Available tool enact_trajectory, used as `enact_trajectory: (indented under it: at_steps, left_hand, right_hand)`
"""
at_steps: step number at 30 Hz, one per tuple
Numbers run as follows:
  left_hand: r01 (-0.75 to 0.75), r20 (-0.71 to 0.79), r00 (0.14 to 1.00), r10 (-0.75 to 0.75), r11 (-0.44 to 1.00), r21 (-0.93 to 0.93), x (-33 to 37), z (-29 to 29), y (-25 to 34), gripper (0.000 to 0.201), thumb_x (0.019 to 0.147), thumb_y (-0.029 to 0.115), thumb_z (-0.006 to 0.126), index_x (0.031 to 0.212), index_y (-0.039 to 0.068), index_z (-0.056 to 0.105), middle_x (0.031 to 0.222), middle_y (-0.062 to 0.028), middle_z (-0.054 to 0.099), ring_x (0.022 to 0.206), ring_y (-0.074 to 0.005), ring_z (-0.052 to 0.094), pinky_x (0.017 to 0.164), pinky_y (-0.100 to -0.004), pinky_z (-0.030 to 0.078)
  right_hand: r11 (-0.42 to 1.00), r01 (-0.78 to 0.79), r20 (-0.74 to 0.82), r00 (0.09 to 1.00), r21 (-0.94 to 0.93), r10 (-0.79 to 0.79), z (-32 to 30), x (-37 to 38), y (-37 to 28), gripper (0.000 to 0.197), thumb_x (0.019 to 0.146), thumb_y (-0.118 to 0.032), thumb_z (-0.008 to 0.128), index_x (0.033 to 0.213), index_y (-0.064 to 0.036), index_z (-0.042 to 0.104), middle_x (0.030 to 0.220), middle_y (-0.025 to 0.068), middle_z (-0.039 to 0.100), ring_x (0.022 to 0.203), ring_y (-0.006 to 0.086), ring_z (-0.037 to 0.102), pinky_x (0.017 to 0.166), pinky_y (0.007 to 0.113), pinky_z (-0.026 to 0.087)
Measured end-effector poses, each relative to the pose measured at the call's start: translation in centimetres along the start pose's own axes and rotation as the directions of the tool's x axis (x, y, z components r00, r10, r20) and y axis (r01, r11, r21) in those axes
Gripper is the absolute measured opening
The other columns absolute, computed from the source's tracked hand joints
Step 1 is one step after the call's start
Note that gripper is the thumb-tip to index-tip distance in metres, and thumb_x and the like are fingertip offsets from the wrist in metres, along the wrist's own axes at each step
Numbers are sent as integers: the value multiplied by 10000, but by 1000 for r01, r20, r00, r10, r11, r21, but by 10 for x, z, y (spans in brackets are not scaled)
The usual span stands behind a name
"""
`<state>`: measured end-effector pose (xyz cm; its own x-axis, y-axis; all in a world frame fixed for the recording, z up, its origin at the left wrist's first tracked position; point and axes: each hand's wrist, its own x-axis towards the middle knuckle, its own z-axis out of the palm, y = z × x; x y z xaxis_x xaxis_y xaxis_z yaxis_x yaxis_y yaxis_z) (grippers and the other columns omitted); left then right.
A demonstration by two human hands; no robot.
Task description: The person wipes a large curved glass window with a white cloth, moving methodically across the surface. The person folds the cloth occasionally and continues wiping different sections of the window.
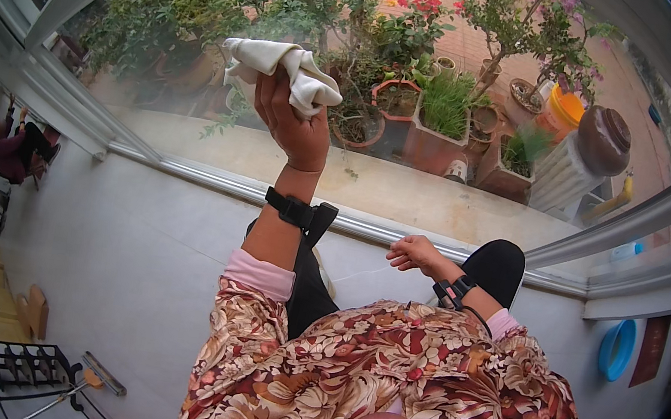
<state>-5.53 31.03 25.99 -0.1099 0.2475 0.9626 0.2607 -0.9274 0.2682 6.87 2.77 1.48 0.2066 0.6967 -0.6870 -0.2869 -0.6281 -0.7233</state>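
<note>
The left fingers (265, 97) are clamping a bunched white cloth (284, 61) by the glass pane (164, 93) beyond them, probably needing flatter folds for even wiping, the right fingers (404, 253) hanging loosely curled.

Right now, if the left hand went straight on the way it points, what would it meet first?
The left hand, leading with the white cloth, would probably meet the window glass; any gap is unclear.

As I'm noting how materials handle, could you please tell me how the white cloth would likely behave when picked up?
The white cloth is probably floppy, since it bunches into soft folds in the left hand. It is likely light, as that hand alone holds it.
</note>
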Motion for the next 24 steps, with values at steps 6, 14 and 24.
enact_trajectory:
  at_steps: [6,14,24]
  left_hand:
    - [-135,127,982,139,990,-38,-24,1,26,581,846,199,847,1346,91,573,1416,-103,548,1338,-384,486,1137,-502,387]
    - [-270,262,900,349,917,-295,-51,6,59,507,776,173,838,1251,157,663,1378,-37,587,1348,-322,496,1098,-480,396]
    - [-341,280,852,442,875,-344,-45,20,79,530,789,253,790,1309,259,681,1452,15,559,1432,-308,435,1240,-605,234]
  right_hand:
    - [999,9,-9,1000,-48,-10,2,2,3,362,970,-313,669,1120,16,680,1060,156,760,819,237,747,665,353,610]
    - [996,6,4,1000,-89,-6,4,3,7,340,972,-317,684,1105,-4,679,1046,143,762,838,230,744,678,351,604]
    - [991,7,-10,1000,-134,-8,12,3,5,297,958,-286,689,1059,-7,686,959,121,761,757,199,741,615,320,593]
